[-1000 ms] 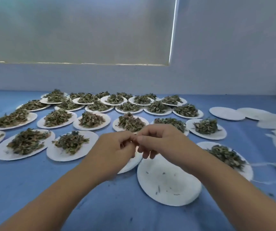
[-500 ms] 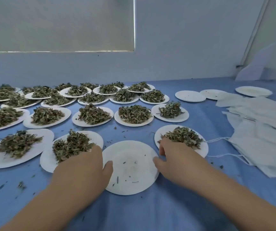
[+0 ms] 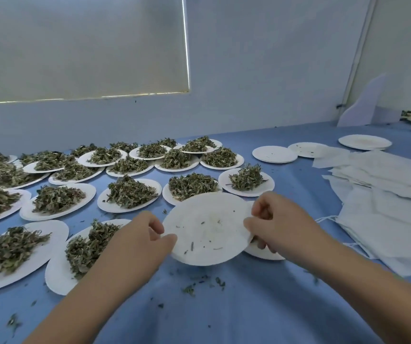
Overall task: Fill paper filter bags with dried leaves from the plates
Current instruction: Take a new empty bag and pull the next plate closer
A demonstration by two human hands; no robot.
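An empty white paper plate [image 3: 207, 227] with a few leaf crumbs is held tilted a little above the blue table. My left hand [image 3: 140, 240] grips its left rim, thumb on top. My right hand [image 3: 280, 225] pinches its right rim. Several paper plates heaped with dried green leaves [image 3: 130, 192] cover the table's left and middle. A pile of white paper filter bags [image 3: 385, 202] with strings lies on the right. Part of another plate [image 3: 261, 253] shows under my right hand; what lies on it is hidden.
Three empty plates stand at the back right: one [image 3: 274, 154], a second [image 3: 308, 149] and a third [image 3: 364, 142]. Leaf crumbs [image 3: 189, 290] are scattered on the blue cloth [image 3: 224, 314] near me. A wall runs behind the table.
One second ago my hands met in front of me. Half a second ago they lay beside the empty plate flat on the table. Now both hold it, raised and tilted.
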